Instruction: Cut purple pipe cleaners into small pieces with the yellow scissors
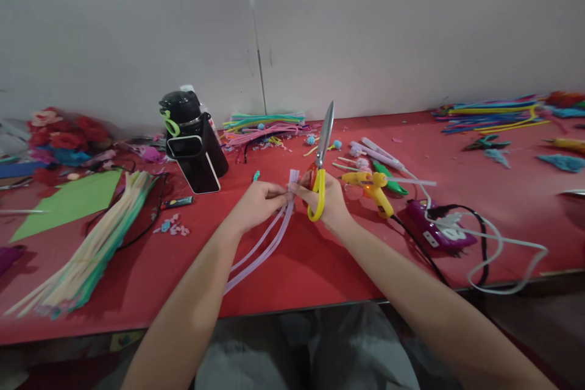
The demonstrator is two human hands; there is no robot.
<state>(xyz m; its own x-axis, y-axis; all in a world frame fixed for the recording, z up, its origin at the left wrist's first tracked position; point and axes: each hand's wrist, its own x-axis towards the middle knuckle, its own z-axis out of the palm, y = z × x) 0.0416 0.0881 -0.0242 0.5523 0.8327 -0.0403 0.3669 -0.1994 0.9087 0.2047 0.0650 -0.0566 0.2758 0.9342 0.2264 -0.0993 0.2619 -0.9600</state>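
My left hand [260, 202] pinches a small bundle of pale lilac pipe cleaners [267, 244] near their upper ends; the stems trail down toward the table's front edge. My right hand [326, 198] grips yellow-handled scissors [321, 161], blades closed and pointing up and away, while its fingertips also touch the top of the same bundle. Both hands meet over the red table [320, 262] at the middle.
A black bottle and a phone on a stand [194, 155] lie to the left, with a sheaf of pale stems [86, 250] and green paper [73, 198]. A yellow glue gun [372, 186], purple power strip [434, 228] and white cable lie right. Coloured pipe cleaners [265, 125] line the white partition.
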